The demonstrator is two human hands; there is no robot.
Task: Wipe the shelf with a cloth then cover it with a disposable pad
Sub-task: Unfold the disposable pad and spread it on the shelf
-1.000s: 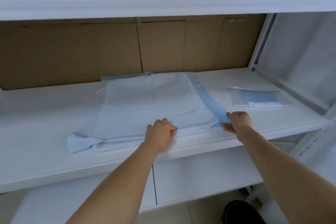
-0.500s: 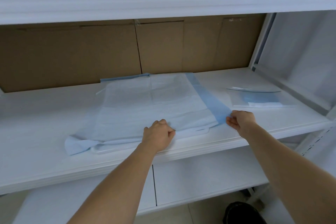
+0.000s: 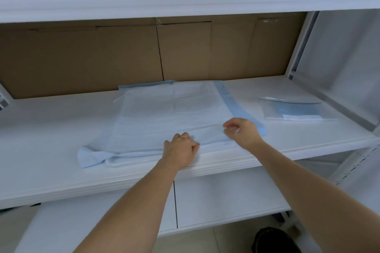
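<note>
Thin white-and-blue disposable pad (image 3: 172, 113) partly spread on white shelf (image 3: 41, 129), left corner bunched. Left hand (image 3: 181, 150) grips front edge; right hand (image 3: 241, 132) blurred, grip unclear. Flattening remains.

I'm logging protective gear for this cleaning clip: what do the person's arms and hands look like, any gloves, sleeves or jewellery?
Both hands are bare: the left hand and the right hand show no gloves. Both forearms are uncovered as far as the picture's bottom edge, with no sleeve in view. No watch, bracelet or ring shows, though the right hand is somewhat blurred, so small items on its fingers cannot be ruled out.
</note>
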